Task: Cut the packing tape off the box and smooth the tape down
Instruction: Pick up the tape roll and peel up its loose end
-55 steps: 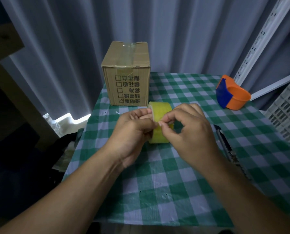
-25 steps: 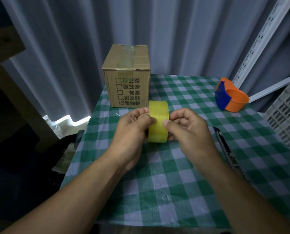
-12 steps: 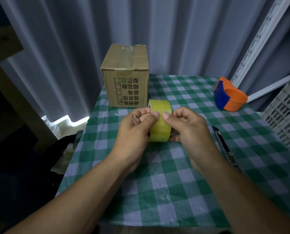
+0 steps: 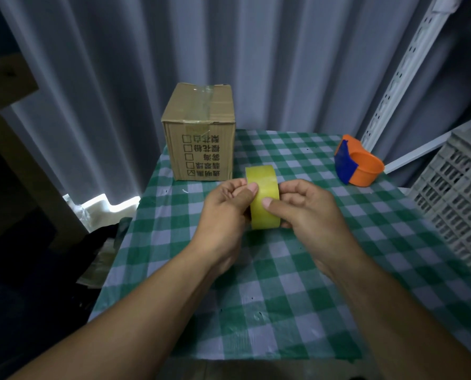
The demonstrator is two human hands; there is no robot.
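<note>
A yellow roll of packing tape [image 4: 263, 197] stands on edge above the middle of the checked table. My left hand [image 4: 226, 212] holds its left side with the thumb on the outer face. From the right, my right hand [image 4: 308, 212] holds the roll too, thumb tip pressed on its face. A brown cardboard box [image 4: 201, 133] with clear tape along its top seam and printed characters on its front stands at the table's back left, behind the roll and apart from it.
An orange and blue tape dispenser [image 4: 356, 164] lies at the back right of the green checked tablecloth [image 4: 256, 297]. A grey plastic crate [image 4: 459, 198] stands off the right edge. Curtains hang behind the table. A white perforated rail [image 4: 401, 69] leans at right.
Both hands keep the roll between them while the thumbs shift over its outer face. The roll has stayed near the same spot. A dark utility knife seen by my right forearm earlier is out of sight now.
</note>
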